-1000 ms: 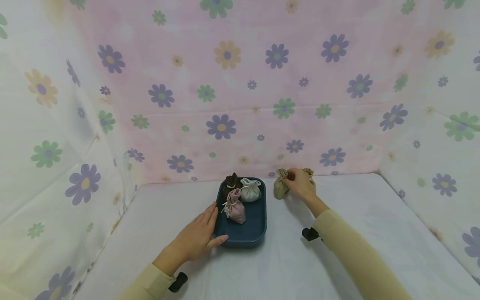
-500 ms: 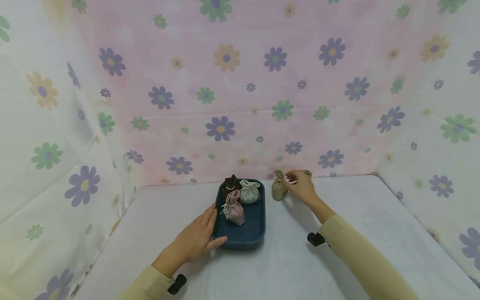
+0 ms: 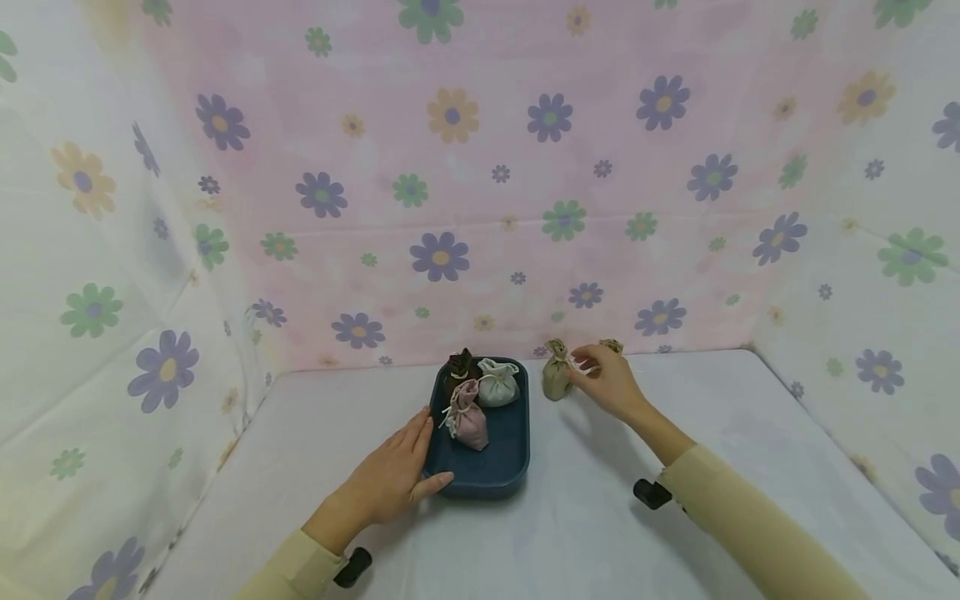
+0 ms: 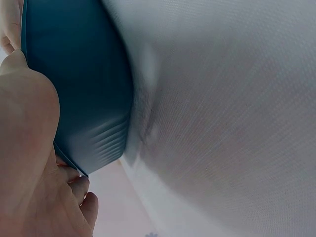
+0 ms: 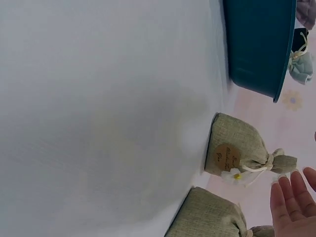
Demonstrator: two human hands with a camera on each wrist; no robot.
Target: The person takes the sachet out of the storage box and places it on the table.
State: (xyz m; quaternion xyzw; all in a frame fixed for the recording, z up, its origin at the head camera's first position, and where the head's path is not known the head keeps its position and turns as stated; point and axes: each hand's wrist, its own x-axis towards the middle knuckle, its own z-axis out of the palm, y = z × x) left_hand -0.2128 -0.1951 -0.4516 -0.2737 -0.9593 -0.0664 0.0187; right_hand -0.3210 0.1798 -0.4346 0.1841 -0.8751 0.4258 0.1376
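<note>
Olive pouch [image 3: 556, 379]: is standing upright on the white-covered desk [image 3: 570, 517], near the right side of the tray [image 3: 506, 462] and apart from it; is carrying a round brown tag [image 5: 227, 157], a small white flower [image 5: 236, 175] and a pale cord at its tied neck. Tag lettering is showing too small to read in full.
Right hand [image 3: 606, 383]: is reaching to the pouch's neck, thumb and fingers standing apart; is not clamping the pouch. Whether the fingertips are touching it, I cannot tell.
Second olive pouch [image 5: 205, 217]: is standing beside the first, partly hidden behind the right hand from above.
Left hand [image 3: 390, 479]: is lying along the tray's left side, fingers extended, thumb spreading toward the near rim.
Tray contents: brown pouch [image 3: 454, 385] is sitting at the far left; pale blue-grey pouch [image 3: 498, 387] is sitting at the far right; pink pouch [image 3: 471, 427] is leaning in front of them.
Wrists: black wrist pieces [image 3: 652, 493] are projecting beneath both cream sleeves [image 3: 738, 508].
Backdrop: flower-printed cloth [image 3: 480, 200] is hanging behind the desk and along both sides.
</note>
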